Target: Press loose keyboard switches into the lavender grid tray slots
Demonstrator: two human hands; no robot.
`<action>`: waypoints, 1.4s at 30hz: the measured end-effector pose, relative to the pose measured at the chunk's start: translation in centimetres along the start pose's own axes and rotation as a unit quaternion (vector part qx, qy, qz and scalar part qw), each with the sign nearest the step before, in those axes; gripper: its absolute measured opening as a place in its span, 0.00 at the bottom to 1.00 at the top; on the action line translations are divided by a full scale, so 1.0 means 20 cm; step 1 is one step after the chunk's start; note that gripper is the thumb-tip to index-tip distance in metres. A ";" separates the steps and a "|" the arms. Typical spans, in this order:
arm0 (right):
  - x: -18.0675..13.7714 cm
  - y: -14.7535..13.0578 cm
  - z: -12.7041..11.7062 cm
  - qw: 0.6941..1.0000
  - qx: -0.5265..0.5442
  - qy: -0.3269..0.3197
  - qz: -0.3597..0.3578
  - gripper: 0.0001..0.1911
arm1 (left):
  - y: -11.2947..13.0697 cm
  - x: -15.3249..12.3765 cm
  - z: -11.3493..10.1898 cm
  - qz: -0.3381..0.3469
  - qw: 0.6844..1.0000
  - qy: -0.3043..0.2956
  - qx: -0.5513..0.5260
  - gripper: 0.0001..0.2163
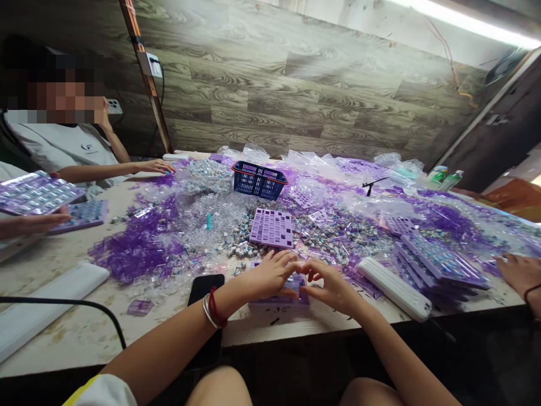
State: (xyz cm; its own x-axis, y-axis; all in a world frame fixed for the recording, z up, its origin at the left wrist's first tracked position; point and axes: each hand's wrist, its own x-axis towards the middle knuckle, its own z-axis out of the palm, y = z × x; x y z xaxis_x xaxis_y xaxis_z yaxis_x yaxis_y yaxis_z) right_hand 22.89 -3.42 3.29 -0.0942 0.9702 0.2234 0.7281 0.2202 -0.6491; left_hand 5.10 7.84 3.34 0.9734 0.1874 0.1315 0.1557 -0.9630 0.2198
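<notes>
My left hand (270, 274) and my right hand (329, 285) meet over a purple keyboard plate (301, 297) lying flat near the table's front edge. The fingertips of both hands touch together above it; whether a small part sits between them is hidden. Just beyond lies another purple plate (271, 228) with square holes, amid a heap of small key switches (321, 237). A black phone (203, 288) lies left of my left wrist, which wears a bangle and red cord.
A dark blue basket (258, 180) stands mid-table. Purple clear keycaps (135, 248) pile at the left, stacked purple plates (439, 262) at the right beside a white bar (395, 287). A person sits far left with plates; another person's hand (519, 273) rests at right.
</notes>
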 end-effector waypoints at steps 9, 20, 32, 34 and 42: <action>0.00 -0.01 -0.01 0.999 0.024 0.008 -0.025 0.10 | -0.01 0.00 0.01 0.015 1.000 0.017 -0.002 0.31; 0.01 0.01 0.00 0.996 0.085 -0.021 0.036 0.07 | 0.00 0.00 0.00 0.034 0.999 0.002 0.023 0.28; -0.01 0.02 0.02 0.986 0.142 0.027 0.077 0.11 | 0.00 0.01 -0.01 0.055 0.998 0.012 0.030 0.22; -0.02 0.01 0.02 0.994 0.090 0.048 0.028 0.09 | -0.01 0.01 0.00 0.062 0.998 0.024 0.023 0.21; -0.07 0.02 0.02 0.994 0.000 0.079 -0.078 0.06 | -0.02 0.01 0.02 0.066 0.997 0.035 0.014 0.21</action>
State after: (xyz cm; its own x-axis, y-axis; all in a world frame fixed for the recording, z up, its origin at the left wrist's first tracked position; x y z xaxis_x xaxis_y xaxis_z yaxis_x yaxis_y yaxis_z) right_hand 23.03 -4.64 2.56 -0.0975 0.8964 0.4324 0.7130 0.3660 -0.5980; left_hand 5.27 8.25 2.90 0.9719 0.0698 0.2249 0.0315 -0.9850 0.1697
